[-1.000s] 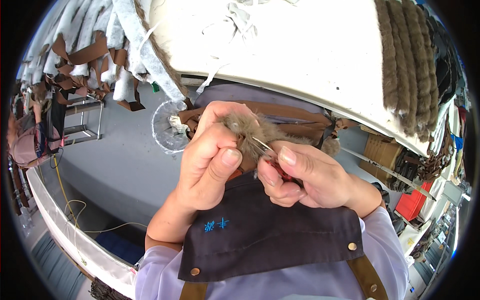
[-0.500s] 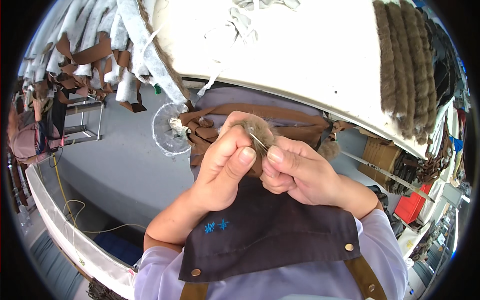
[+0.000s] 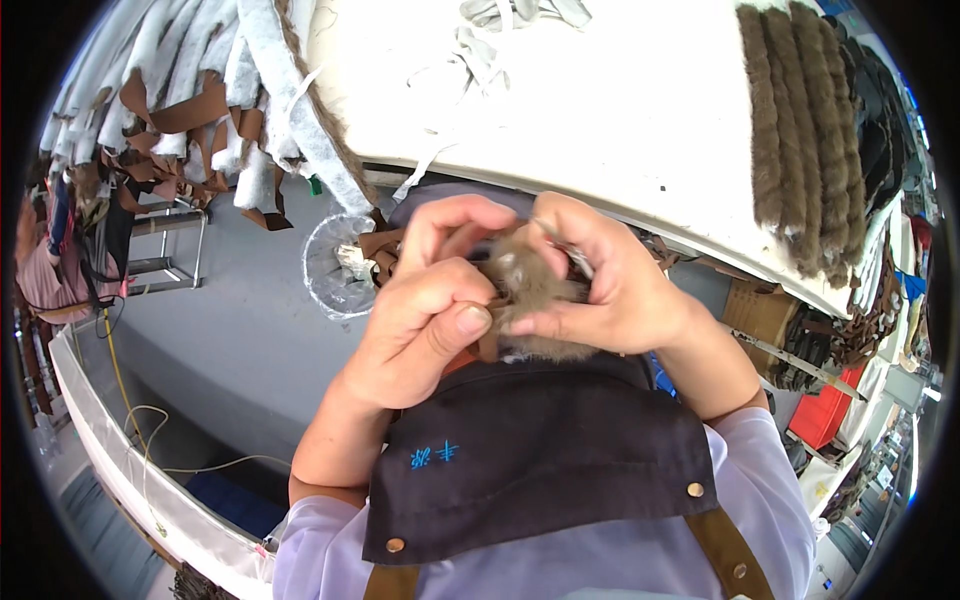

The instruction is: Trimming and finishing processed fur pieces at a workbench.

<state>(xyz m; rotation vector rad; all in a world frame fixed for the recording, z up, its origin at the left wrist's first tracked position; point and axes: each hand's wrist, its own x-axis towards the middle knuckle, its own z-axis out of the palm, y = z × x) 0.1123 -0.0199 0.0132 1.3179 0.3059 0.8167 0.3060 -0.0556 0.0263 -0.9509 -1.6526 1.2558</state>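
Observation:
A piece of grey-brown fur (image 3: 545, 295) is held between my two hands, in front of my chest. My left hand (image 3: 415, 320) is closed, its thumb and forefinger pinching the fur's left edge, where a bit of brown fabric band (image 3: 489, 346) hangs down. My right hand (image 3: 625, 285) curves round the fur from the other side, thumb low and fingers over the top. Beside the right fingers shows a thin pale sliver (image 3: 580, 262), too blurred to name. Motion smears the fingertips and the fur between them.
A white table (image 3: 580, 110) lies ahead, with pale fabric scraps (image 3: 478, 60) on it. Brown fur strips (image 3: 800, 140) lie at its right, white-backed strips (image 3: 190, 90) at far left. A plastic-lined bin (image 3: 335, 265) stands left of my hands. A red box (image 3: 828, 412) is at right.
My thumbs were close together at a thin pale strand in the fur. Now my right hand has moved up and round the fur, and more of the fur shows.

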